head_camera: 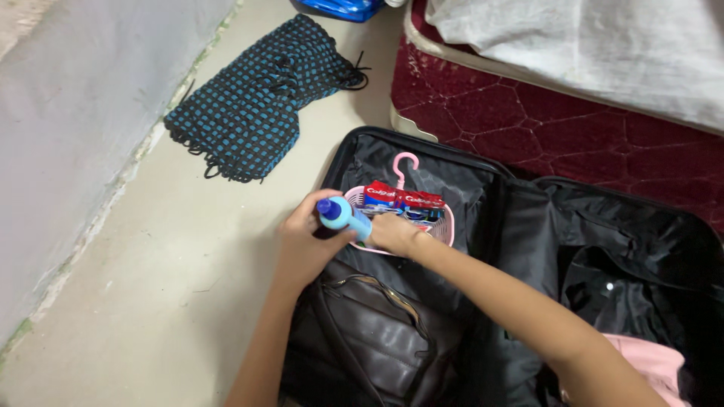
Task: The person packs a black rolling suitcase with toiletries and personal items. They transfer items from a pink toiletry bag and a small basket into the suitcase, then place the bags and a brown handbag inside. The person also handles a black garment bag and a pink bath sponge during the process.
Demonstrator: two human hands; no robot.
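**Both hands at a pink basket inside an open suitcase**

The right hand [394, 234] reaches into the small pink plastic basket with a hook handle [445, 226], and its fingers are hidden behind the light blue plastic bottle with a dark blue cap [341, 215], so their grip cannot be made out. The left hand [305, 245] curls closed around that bottle's lower part, which tilts across the basket's near rim. A red toothpaste box [401, 197] lies in the basket. The basket sits in the black fabric-lined open suitcase [520, 226], above a creased brown leather bag [373, 332], cut off at the bottom edge. A pink cloth [654, 362] shows only partly at the lower right. On the floor lies a black-and-blue woven mat [260, 98], beside a maroon quilted mattress [543, 113].
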